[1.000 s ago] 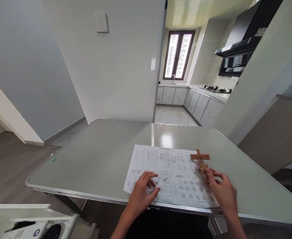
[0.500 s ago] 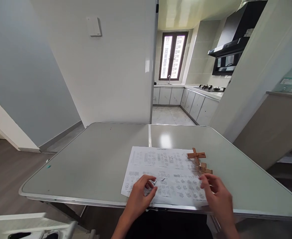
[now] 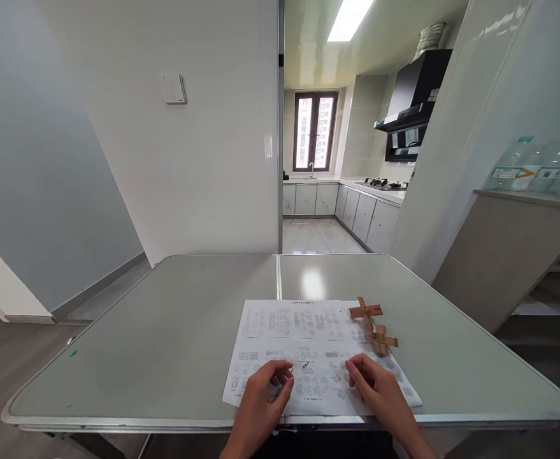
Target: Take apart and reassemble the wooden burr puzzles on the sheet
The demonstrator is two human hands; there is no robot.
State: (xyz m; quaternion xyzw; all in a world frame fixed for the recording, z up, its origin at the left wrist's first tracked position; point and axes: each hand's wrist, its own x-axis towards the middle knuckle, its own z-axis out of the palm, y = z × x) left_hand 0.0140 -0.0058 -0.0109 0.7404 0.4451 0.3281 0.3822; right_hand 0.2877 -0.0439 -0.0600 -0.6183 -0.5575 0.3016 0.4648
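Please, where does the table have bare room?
Grey tabletop is bare between the small teal piece and the white printed paper sheet, and right of two brown wooden crosses. Crowded: around them, and the sheet's near edge by the left hand and right hand.

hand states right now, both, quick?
Left hand: open, loosely curled above the white rectangular printed paper sheet, no held object visible.
Right hand: curled; open or closed cannot be told, no held object visible.

Operator is a person: bare left hand (image 3: 260, 393), bare right hand (image 3: 378, 384), slim fingers (image 3: 276, 365); slender bare forearms (image 3: 242, 438) as far as the view goes; plain black cloth garment (image 3: 327, 444) along the bottom edge, only a strip visible, cut unclear
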